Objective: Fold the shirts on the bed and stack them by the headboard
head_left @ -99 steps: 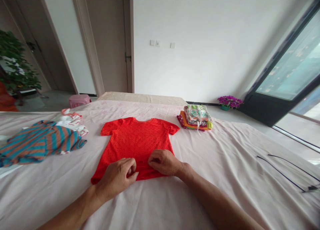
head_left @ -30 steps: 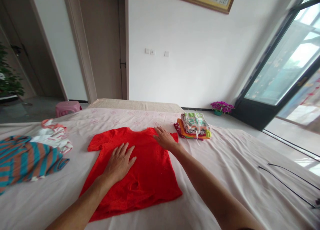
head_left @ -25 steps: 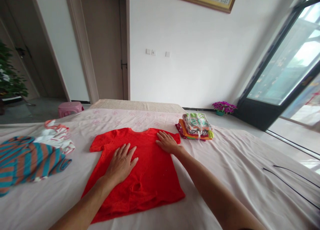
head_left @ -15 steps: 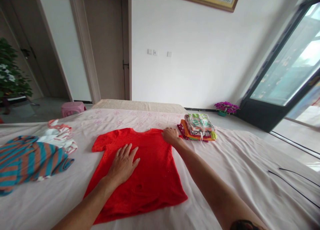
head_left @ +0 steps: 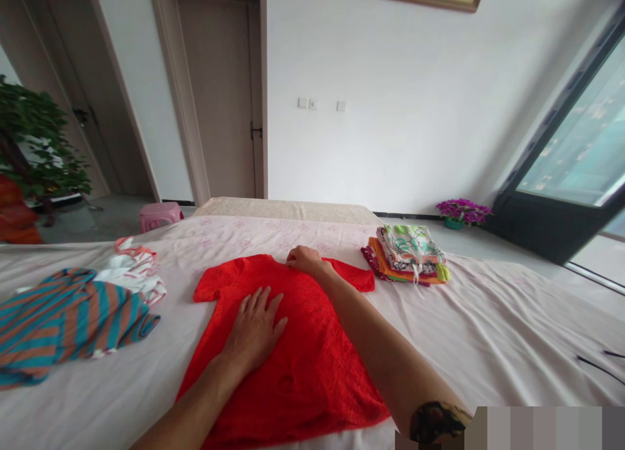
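Observation:
A red short-sleeved T-shirt (head_left: 303, 346) lies spread on the pale bedsheet, its neckline away from me. Flat on the left part of its chest rests my left hand (head_left: 256, 323), fingers stretched out and slightly spread. At the neckline is my right hand (head_left: 305, 259), its fingers curled down and closed on the collar edge; the fingertips are partly hidden. My right forearm crosses over the right side of the shirt.
To the left lie a crumpled blue-and-brown striped garment (head_left: 73, 323) and a white garment with red trim (head_left: 134, 271). A stack of folded clothes (head_left: 407, 254) sits beyond the right sleeve. Dark cords (head_left: 600, 365) lie at the right. A pink stool (head_left: 161, 215) stands past the bed.
My right hand has moved left from the shirt's right shoulder to the neckline. My left hand stays flat on the chest. The view has shifted slightly left.

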The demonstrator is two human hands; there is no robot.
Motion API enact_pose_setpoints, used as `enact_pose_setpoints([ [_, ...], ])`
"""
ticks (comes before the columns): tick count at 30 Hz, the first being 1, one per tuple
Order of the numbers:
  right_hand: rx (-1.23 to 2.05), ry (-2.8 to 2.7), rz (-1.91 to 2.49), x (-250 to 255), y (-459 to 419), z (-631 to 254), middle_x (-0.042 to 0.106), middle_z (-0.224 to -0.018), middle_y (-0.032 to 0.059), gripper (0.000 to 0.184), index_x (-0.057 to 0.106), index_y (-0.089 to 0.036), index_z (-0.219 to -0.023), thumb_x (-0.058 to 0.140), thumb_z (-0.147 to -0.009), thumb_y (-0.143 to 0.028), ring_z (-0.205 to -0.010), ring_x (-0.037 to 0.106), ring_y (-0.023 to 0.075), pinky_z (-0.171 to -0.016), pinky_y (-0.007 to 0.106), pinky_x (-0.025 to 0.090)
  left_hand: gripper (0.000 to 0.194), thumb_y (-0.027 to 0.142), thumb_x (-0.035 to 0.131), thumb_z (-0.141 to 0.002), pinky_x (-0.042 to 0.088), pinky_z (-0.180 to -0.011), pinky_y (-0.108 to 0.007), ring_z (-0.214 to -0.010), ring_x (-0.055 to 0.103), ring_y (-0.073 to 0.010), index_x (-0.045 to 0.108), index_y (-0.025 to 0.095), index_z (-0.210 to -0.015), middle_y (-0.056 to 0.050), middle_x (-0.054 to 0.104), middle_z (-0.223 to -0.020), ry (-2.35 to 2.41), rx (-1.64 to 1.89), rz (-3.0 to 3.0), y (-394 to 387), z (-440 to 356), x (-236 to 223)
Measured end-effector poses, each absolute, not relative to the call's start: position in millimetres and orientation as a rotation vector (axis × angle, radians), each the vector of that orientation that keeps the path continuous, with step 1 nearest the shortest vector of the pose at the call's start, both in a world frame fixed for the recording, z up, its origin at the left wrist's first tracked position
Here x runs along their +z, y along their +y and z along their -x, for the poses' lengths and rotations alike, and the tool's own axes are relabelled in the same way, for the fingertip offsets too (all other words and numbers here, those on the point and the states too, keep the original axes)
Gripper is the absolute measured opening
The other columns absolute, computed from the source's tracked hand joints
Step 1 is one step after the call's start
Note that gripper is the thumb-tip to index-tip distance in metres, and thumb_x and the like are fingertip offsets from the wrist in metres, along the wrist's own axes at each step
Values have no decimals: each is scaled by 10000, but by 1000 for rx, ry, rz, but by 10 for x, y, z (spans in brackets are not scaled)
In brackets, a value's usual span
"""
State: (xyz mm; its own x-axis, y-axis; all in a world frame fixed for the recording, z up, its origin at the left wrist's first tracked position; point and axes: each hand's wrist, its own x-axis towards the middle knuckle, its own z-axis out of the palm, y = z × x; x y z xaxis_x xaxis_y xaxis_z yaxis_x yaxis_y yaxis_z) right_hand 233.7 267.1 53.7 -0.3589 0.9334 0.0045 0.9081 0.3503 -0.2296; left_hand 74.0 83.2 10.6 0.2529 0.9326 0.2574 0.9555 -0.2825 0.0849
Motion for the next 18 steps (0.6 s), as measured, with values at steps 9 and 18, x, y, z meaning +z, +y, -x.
enact_pose_setpoints([
  [9,268,-2735,1571,689,2614,-2403,732,-1005,17,312,730,-309,-988,699,-736,-490,-1043,626,221,-954,349,398,533,441,428,-954,284,-1157,-529,-1423,362,-317,482,218,-1434,-144,429,-1525,-1847,-416,2434,828,-741,138],
  [18,67,-2434,1683,610,2660,-2353,692,-1157,63,321,628,-263,-1186,475,-913,-332,-1008,633,205,-801,293,416,536,438,427,-953,281,-1164,-516,-1430,355,-310,479,220,-1440,-130,425,-1532,-1843,-403,2423,822,-746,138],
])
